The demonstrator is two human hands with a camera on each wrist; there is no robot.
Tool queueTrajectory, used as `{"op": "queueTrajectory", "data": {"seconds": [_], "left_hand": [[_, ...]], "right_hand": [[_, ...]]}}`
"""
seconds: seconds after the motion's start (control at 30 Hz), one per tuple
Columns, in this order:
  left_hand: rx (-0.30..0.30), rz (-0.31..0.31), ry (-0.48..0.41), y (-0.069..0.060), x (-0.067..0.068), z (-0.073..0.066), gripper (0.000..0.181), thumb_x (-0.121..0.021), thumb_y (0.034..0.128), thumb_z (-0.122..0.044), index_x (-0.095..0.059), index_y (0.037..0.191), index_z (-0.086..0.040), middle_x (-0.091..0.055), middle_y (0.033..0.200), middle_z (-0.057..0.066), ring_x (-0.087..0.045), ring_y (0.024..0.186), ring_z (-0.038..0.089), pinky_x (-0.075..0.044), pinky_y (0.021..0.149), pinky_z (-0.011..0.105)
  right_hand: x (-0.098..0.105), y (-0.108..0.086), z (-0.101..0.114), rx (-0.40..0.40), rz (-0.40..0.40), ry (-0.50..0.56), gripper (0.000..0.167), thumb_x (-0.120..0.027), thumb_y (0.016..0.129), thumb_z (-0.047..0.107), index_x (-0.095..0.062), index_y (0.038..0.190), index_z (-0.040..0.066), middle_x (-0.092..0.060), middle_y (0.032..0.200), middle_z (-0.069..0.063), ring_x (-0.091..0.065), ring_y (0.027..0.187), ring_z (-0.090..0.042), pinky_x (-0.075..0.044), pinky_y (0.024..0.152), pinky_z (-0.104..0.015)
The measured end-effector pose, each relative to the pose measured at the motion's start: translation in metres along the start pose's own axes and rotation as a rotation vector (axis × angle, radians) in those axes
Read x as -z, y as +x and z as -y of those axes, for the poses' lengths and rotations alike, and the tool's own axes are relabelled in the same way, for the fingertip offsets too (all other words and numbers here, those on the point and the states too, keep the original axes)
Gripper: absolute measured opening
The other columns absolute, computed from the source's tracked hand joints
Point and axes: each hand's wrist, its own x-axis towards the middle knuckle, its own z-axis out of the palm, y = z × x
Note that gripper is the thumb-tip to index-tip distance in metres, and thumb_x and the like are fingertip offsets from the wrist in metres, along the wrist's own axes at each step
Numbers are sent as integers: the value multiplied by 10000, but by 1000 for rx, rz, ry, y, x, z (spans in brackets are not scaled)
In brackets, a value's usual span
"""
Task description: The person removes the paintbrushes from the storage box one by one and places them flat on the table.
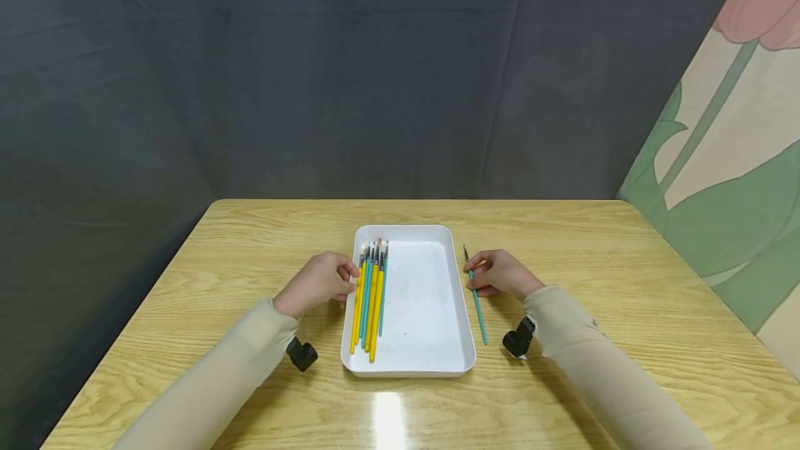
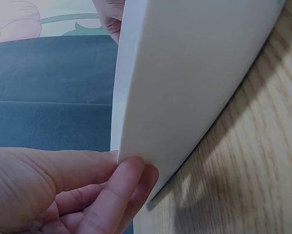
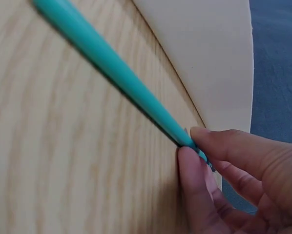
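A white tray (image 1: 431, 297) lies on the wooden table with several yellow and teal brushes (image 1: 375, 290) along its left side, bristles toward the far end. My left hand (image 1: 321, 280) pinches the tray's left wall; in the left wrist view the thumb and fingers (image 2: 129, 178) meet at the wall (image 2: 175, 73). To the right of the tray, my right hand (image 1: 500, 273) pinches a teal brush (image 1: 478, 311) near its ferrule between thumb and fingers. The right wrist view shows that brush (image 3: 121, 75) low along the table, beside the tray's outer wall (image 3: 204, 53).
The wooden table (image 1: 250, 242) extends around the tray on all sides. A dark cloth (image 1: 375, 89) hangs behind its far edge, and a painted wall (image 1: 737, 172) is at the right. Each wrist carries a small black camera.
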Motion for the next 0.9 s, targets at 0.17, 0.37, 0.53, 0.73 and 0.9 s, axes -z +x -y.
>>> {"op": "queueTrajectory", "data": {"seconds": [0.17, 0.37, 0.53, 0.73, 0.9], "left_hand": [[-2, -2, -2, -2, 0, -1, 163, -677, 832, 16, -650, 992, 12, -545, 863, 96, -568, 712, 177, -572, 641, 259], [-4, -5, -3, -2, 0, -1, 167, -674, 829, 19, -646, 993, 14, -543, 863, 97, -565, 715, 180, -573, 646, 267], [-3, -7, 1, -1, 0, -1, 166, -676, 830, 20, -646, 993, 14, -541, 861, 97, -565, 712, 180, -574, 646, 267], [0, -5, 6, -1, -1, -1, 151, -675, 839, 17, -645, 987, 10, -544, 867, 100, -568, 720, 182, -569, 642, 259], [1, 0, 7, -1, -2, 0, 144, -675, 847, 13, -644, 987, 13, -546, 870, 102, -572, 722, 180, -569, 641, 259]], "right_hand": [[-1, 0, 2, -23, -9, -14, 312, -706, 841, -6, -581, 1121, -58, -524, 840, -46, -591, 683, -118, -577, 651, -262], [-1, 0, 3, -27, -8, -15, 311, -707, 841, -7, -584, 1123, -54, -517, 837, -44, -586, 677, -119, -576, 646, -259], [0, -1, 4, -29, 0, -1, 319, -709, 842, -3, -583, 1131, -53, -512, 827, -39, -585, 661, -113, -572, 631, -250], [5, -1, -1, -2, 50, 37, 336, -671, 877, 15, -554, 1182, -64, -574, 886, -68, -629, 721, -115, -582, 667, -262], [15, -2, -10, 8, 126, 156, 410, -603, 927, 21, -451, 1289, -96, -632, 1011, -117, -658, 812, -130, -588, 730, -276]]}}
